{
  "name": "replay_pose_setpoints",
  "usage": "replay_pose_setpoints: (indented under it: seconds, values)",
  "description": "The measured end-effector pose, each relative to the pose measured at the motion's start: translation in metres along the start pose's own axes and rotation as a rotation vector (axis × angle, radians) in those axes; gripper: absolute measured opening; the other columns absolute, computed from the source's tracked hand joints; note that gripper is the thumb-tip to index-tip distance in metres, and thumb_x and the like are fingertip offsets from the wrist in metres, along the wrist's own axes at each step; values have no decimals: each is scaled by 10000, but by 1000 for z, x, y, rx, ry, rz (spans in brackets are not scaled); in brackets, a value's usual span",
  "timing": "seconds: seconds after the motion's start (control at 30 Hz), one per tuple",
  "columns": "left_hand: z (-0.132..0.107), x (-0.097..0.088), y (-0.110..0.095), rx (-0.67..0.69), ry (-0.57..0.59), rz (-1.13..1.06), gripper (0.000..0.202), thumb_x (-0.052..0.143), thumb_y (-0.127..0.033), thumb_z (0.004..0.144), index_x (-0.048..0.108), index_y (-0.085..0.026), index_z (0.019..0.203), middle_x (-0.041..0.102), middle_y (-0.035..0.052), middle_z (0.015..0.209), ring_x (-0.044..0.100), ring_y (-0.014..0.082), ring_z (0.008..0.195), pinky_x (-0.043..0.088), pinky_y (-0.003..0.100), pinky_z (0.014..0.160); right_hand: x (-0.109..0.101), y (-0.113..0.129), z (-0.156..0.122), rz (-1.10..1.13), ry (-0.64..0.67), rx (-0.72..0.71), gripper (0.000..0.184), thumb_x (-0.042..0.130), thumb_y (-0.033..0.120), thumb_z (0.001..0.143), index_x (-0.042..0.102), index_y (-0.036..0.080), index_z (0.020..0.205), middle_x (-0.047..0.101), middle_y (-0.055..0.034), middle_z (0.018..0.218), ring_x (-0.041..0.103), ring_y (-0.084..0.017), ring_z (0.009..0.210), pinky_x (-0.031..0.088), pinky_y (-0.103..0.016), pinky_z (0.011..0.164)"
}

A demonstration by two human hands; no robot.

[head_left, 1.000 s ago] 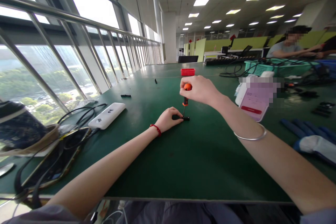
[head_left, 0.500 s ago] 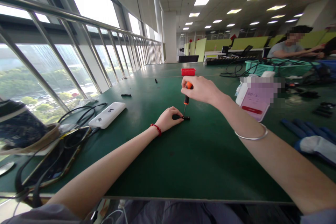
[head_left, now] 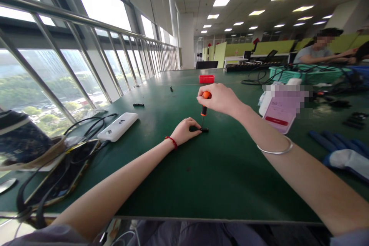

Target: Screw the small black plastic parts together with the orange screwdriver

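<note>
My right hand [head_left: 220, 98] is closed round the top of a small screwdriver [head_left: 204, 108] with an orange and black handle, held upright. Its tip meets a small black part [head_left: 203, 130] lying on the green table [head_left: 207, 177]. My left hand [head_left: 184, 130] rests on the table and pinches that black part from the left, holding it down. A red string band circles my left wrist and a silver bangle my right forearm.
A white power bank [head_left: 117, 127], a phone and tangled black cables [head_left: 57, 173] lie at the left. A small red box [head_left: 206, 79] sits farther back. A phone on a stand [head_left: 281, 109] and blue gloves [head_left: 343, 153] lie at the right. Another person sits far right behind a teal basket [head_left: 302, 73].
My right hand has shifted its grip slightly on the screwdriver handle, as in turning it. The left hand and the black part stay put.
</note>
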State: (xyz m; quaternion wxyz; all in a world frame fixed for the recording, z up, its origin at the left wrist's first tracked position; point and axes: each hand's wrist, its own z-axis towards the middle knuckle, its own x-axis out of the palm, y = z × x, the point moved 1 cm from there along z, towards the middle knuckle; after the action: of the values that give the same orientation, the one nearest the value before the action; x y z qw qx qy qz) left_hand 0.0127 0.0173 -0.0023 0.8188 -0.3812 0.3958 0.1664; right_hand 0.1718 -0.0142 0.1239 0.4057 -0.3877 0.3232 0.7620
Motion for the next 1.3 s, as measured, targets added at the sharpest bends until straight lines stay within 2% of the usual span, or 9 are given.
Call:
replay_pose_setpoints:
  seconds: [0.1,0.27,0.4,0.57,0.73,0.9,1.0,1.1,1.3]
  values:
    - [0,0,0,3,-3,6,110,646,-242,729,686,-167,798,621,54,912,588,179,861,466,317,854,-1,0,0,-10,-9,10,247,534,370,716,598,228,908,632,-7,752,514,-150,640,301,-258,542]
    - [-1,-1,0,5,1,14,122,644,-254,731,691,-171,807,618,54,907,587,180,861,467,321,859,-1,-1,0,-3,18,25,335,406,466,814,613,213,740,623,-25,714,518,-157,645,311,-273,552]
    - [-1,-2,0,5,2,13,127,646,-258,729,691,-171,809,616,56,915,587,184,867,467,325,860,-1,-1,0,9,-11,20,252,510,356,743,580,229,948,627,-10,758,511,-149,634,306,-264,540]
    - [-2,-1,1,11,2,22,134,641,-268,739,691,-172,818,617,56,915,584,183,875,466,323,863,-1,-1,1,16,46,13,323,409,449,818,594,199,731,609,-26,704,514,-149,635,321,-271,550]
    - [-2,-2,0,3,9,26,131,642,-259,737,691,-165,815,621,61,916,585,183,862,468,325,856,-2,-1,1,-11,-11,18,232,527,366,723,600,229,897,623,-4,738,506,-149,634,308,-269,539]
    - [-2,-2,-1,3,5,25,128,643,-249,735,690,-162,815,620,61,918,585,185,875,463,322,864,-2,-2,0,2,31,27,337,432,482,786,625,218,707,615,-14,694,503,-151,632,323,-278,556]
    - [-2,-2,-1,-5,5,20,126,646,-254,732,690,-168,813,619,58,921,586,185,876,462,325,866,-2,-4,1,17,29,15,224,506,408,741,630,228,791,623,2,716,508,-143,640,329,-269,567]
    - [-2,-2,-1,-3,7,12,125,646,-253,731,690,-170,814,621,57,923,587,185,872,464,327,862,-1,-5,1,24,42,2,261,543,394,707,599,232,905,624,11,738,500,-133,615,321,-260,552]
    - [-2,-2,-1,5,0,4,119,649,-253,727,691,-173,805,622,54,912,586,184,869,461,331,870,-2,-3,1,35,43,2,237,471,402,773,610,211,778,613,0,706,497,-127,613,312,-256,545]
